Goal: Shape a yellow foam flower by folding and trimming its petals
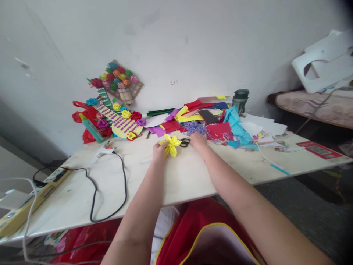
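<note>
A yellow paper flower (171,144) with pointed petals is pinched in my left hand (159,151), held just above the tabletop. To its right, my right hand (198,140) rests low at the front of a tangle of purple yarn (194,127). Its fingers look curled together, and what they may hold is hidden. Black-handled scissors (185,142) lie between the flower and my right hand, their handles towards the flower; I cannot tell whether the hand touches them.
Behind my hands lie coloured paper sheets (172,126), a phone (208,116) and blue crepe paper (237,125). A green bottle (240,100) stands behind them. On the left are a flower-decorated paper guitar (125,127), a glue bottle (92,128), a glue gun (105,151) with black cord, and a power strip (41,195).
</note>
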`<state>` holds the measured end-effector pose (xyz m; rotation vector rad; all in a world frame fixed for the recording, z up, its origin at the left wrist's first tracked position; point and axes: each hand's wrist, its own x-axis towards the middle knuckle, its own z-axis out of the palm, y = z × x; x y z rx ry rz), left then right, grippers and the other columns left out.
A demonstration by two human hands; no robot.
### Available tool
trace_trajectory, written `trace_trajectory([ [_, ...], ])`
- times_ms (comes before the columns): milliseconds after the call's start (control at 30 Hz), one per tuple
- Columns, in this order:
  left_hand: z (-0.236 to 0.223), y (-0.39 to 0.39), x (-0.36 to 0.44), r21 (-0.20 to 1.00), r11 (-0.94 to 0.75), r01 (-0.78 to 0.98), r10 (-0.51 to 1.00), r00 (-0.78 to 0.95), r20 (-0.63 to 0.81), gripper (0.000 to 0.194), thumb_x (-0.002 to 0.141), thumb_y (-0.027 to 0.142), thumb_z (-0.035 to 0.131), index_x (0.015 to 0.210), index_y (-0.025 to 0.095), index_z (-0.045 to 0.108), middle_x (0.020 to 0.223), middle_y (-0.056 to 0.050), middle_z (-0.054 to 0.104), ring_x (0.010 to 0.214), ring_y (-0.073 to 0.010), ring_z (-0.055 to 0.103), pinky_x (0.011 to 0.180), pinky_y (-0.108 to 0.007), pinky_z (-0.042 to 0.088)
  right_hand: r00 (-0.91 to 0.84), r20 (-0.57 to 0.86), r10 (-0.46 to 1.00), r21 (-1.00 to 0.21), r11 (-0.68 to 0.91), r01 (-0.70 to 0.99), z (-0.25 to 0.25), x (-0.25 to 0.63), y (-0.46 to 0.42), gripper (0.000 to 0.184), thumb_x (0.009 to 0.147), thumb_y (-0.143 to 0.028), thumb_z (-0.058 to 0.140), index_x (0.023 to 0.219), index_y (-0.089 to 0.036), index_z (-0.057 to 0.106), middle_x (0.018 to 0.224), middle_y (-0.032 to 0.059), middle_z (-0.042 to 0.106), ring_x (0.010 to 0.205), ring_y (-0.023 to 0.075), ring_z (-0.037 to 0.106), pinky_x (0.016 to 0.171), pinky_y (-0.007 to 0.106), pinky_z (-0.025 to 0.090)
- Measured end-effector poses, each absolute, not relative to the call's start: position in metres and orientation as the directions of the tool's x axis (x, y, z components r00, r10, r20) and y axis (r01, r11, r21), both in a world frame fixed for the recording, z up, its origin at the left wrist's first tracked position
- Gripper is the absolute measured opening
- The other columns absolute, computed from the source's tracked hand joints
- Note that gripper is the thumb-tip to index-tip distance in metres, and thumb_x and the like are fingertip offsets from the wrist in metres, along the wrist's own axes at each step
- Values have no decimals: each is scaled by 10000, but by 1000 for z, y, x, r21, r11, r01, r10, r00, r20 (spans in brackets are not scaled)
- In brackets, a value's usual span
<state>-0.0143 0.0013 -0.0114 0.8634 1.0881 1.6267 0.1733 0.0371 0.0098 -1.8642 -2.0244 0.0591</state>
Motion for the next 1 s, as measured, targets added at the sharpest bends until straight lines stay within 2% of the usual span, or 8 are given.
trace_trajectory([
  [67, -12, 2, -15, 940, -138, -311, 956, -290, 44, 301, 471, 289, 800, 675, 114, 664, 576, -20, 638, 545, -147, 590, 557, -264, 458, 17, 265, 964, -304, 67, 950, 13, 175, 34, 335, 881, -226, 459, 1085, -172, 719, 1109, 187, 660, 1025, 292, 608, 849, 405, 444],
  [167, -11, 1, -15, 947, -127, -294, 958, -282, 41, 302, 477, 289, 798, 682, 114, 663, 576, -20, 636, 546, -149, 593, 555, -264, 456, 49, 456, 889, -315, 109, 943, 20, 177, 28, 348, 905, -290, 423, 1012, -182, 736, 1179, 154, 626, 1112, 289, 531, 847, 378, 411],
  [267, -11, 0, -15, 951, -122, -283, 961, -272, 43, 306, 483, 290, 799, 698, 115, 670, 578, -17, 636, 547, -151, 594, 558, -267, 458, 57, 585, 809, -311, 159, 937, 28, 178, 24, 383, 926, -374, 403, 958, -195, 740, 1089, 130, 645, 1048, 269, 514, 887, 384, 348],
  [467, -10, 2, -14, 959, -120, -256, 962, -269, 48, 254, 506, 270, 790, 675, 123, 670, 597, -18, 642, 556, -148, 599, 577, -267, 461, 26, 685, 729, -318, 267, 910, 42, 178, 17, 565, 986, -441, 200, 984, -184, 703, 947, 123, 689, 943, 231, 542, 858, 350, 300],
  [600, -8, 1, -14, 958, -117, -262, 958, -285, 39, 259, 498, 267, 797, 672, 122, 671, 584, -20, 635, 534, -142, 582, 553, -263, 450, 46, 664, 747, -300, 209, 931, 40, 179, 19, 537, 986, -410, 215, 951, -161, 689, 972, 143, 686, 976, 242, 553, 873, 348, 311],
  [733, -8, 1, -14, 953, -131, -274, 955, -294, 47, 282, 471, 278, 807, 660, 122, 668, 563, -16, 626, 525, -139, 573, 543, -260, 446, -48, 472, 880, -288, 206, 935, 29, 180, 27, 392, 946, -371, 369, 970, -159, 697, 938, 122, 696, 918, 241, 579, 824, 336, 362],
  [867, -8, 2, -15, 957, -129, -259, 954, -297, 49, 305, 447, 293, 809, 658, 122, 672, 570, -21, 636, 530, -142, 577, 547, -261, 449, -17, 585, 811, -364, 281, 888, 27, 180, 33, 413, 961, -325, 318, 1034, -137, 679, 1193, 154, 629, 1078, 229, 556, 869, 297, 402],
  [1000, -9, 1, -15, 968, -121, -220, 960, -273, 58, 308, 453, 300, 814, 665, 124, 675, 590, -27, 647, 547, -147, 585, 561, -265, 455, -92, 597, 797, -411, 402, 818, 30, 176, 32, 448, 969, -248, 246, 1179, -124, 622, 1199, 151, 647, 1088, 215, 576, 918, 282, 405],
])
